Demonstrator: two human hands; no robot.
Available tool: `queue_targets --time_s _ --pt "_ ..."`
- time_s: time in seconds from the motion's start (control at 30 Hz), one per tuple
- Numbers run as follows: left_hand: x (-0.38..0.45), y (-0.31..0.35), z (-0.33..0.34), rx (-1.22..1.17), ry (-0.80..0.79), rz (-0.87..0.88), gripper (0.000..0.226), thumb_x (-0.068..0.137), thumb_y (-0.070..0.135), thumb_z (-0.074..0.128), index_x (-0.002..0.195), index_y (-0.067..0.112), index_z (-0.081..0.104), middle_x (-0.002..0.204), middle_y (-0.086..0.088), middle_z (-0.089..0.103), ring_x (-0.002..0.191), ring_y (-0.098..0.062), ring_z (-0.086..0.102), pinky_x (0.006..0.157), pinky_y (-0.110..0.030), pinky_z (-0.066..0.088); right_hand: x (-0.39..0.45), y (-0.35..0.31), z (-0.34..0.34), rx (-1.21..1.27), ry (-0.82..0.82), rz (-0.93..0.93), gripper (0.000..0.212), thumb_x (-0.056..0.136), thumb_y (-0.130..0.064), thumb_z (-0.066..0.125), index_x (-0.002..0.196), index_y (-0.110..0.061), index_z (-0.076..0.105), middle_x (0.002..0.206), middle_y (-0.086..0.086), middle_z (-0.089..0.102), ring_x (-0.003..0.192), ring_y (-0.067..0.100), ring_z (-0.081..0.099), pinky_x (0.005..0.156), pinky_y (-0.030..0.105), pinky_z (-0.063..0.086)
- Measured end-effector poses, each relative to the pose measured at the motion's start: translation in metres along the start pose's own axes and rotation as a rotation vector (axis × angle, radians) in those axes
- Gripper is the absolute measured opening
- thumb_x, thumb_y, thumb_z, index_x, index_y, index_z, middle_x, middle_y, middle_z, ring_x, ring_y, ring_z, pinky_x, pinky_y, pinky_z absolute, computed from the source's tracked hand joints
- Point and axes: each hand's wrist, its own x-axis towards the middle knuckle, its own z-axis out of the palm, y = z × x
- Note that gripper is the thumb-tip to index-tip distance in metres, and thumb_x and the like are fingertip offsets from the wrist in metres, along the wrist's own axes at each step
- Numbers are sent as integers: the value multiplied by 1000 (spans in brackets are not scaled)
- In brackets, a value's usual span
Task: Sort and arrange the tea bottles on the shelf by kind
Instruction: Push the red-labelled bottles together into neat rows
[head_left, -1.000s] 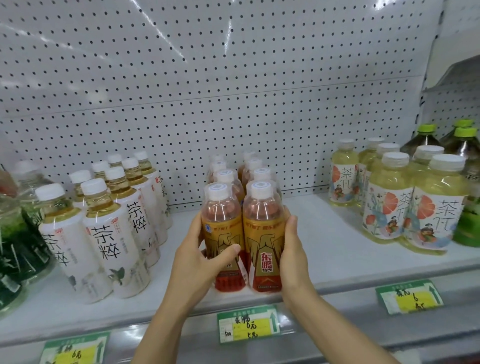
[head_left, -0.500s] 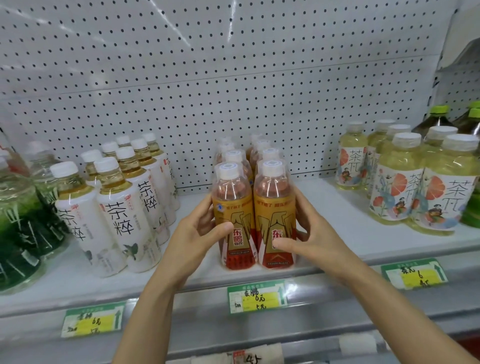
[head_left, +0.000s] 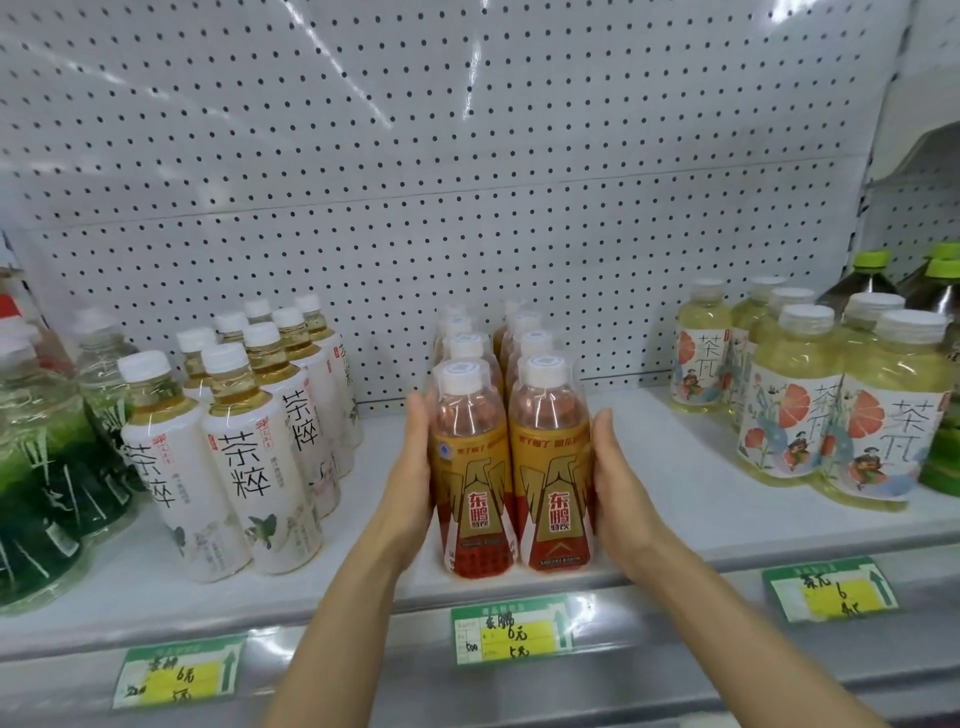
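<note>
Both palms, left hand (head_left: 415, 467) and right hand (head_left: 615, 478), squeezing the orange-label bottles (head_left: 511, 467) together; uneven pressure probably topples the front pair.

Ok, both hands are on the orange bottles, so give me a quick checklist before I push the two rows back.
1. Left hand flat on left front orange bottle: ok.
2. Right hand flat on right front orange bottle: ok.
3. Both front bottles upright, side by side: ok.
4. Gaps to white-label bottles and yellow tea bottles: ok.
5. Room behind the rows at the pegboard: cannot tell.
</note>
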Motion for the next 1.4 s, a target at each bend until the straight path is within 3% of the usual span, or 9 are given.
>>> queue_targets --time_s 0.33,0.47,0.67,0.8,0.93,1.1,1.23,1.3,1.4 --pt "6 -7 0 -115 40 -11 72 94 68 17 140 27 55 127 1 69 120 -16 64 107 -46 45 17 7 -5 33 -2 -54 57 95 -62 16 119 -35 60 108 -7 75 102 7 70 76 20 57" --pt "36 0 -13 -172 45 -7 89 82 85 27 155 34 28 152 1 48 135 -20 51 114 -51 37 38 -18 -13 -81 61 -86 102 66 -96 31 152 -41 23 160 -11 28 146 10 28 121 45 25" --pt "76 -5 -11 -343 -18 -118 83 90 73 31 142 11 51 113 -16 66 98 -27 66 78 -34 60 70 -13 -2 92 35 -63 47 99 -58 24 123 -38 59 126 2 68 116 19 64 97 36 51" --pt "88 -12 -26 -323 -48 -127 91 84 81 37 151 20 39 142 -16 56 126 -34 59 102 -47 51 77 -25 -8 68 51 -81 47 100 -57 19 124 -40 55 122 -13 68 118 14 62 98 33 49" --pt "111 -2 -35 -232 4 -104 103 71 89 44 157 37 21 159 -3 36 133 -25 52 108 -54 43 111 -44 -17 -88 166 -69 76 92 -73 17 155 -31 20 162 -5 22 149 19 23 121 48 20" --pt "119 4 -21 -369 -122 -207 69 82 73 41 112 12 57 77 -3 68 65 -14 66 58 -28 57 134 -30 -17 -125 98 -16 67 58 -92 44 94 -37 54 95 -15 56 75 -5 59 72 13 48" --pt "92 13 -25 -115 45 -164 79 91 78 27 140 21 49 133 -10 62 122 -28 60 97 -44 50 98 -31 -25 -127 2 -127 58 94 -70 27 117 -26 58 105 -9 74 102 8 67 86 25 55" --pt "62 14 -28 -101 93 -88 90 81 86 31 155 36 26 163 1 28 146 -25 34 117 -52 32 67 -32 -29 -89 -17 -118 93 74 -88 40 149 -33 36 151 -2 46 139 22 42 113 50 36" --pt "3 7 -26 41 69 45 88 74 84 51 151 51 26 161 21 25 146 -10 32 116 -49 33 16 -22 -34 -164 -6 -177 99 60 -84 64 147 -56 27 158 -19 29 144 10 33 115 47 32"
